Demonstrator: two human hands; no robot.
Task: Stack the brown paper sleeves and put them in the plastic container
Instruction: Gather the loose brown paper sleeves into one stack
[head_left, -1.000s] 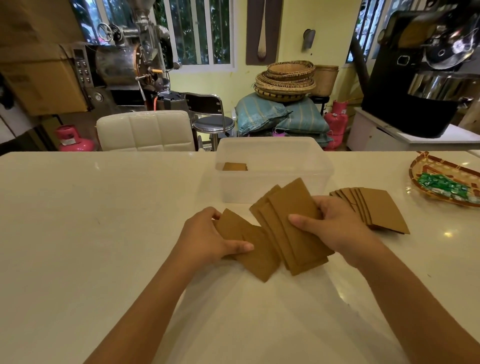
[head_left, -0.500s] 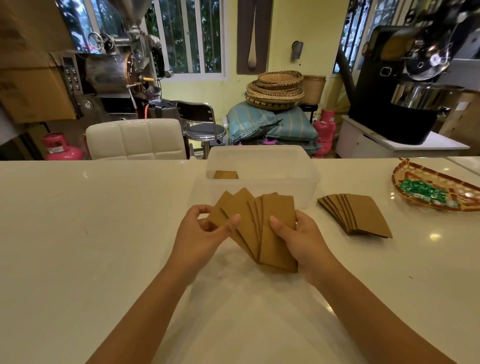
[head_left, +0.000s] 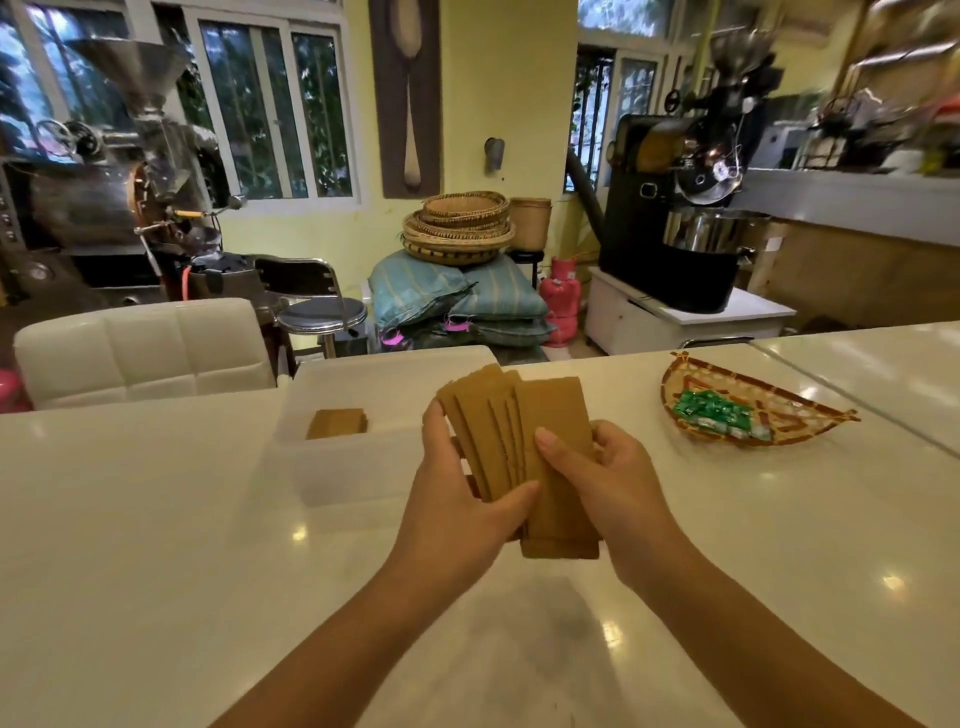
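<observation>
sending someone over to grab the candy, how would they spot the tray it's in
On the white counter, look right of the hands holding brown sleeves. The woven tray sits there alone near the counter's seam. Unlike the cloudy plastic container on the left, it is boat-shaped, patterned wicker holding green-wrapped candies.

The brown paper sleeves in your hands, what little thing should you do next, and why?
Probably squeeze the brown paper sleeves into one even stack. Held between the left hand and right hand, they are fanned out, edges stepped, not yet in the plastic container.
</observation>
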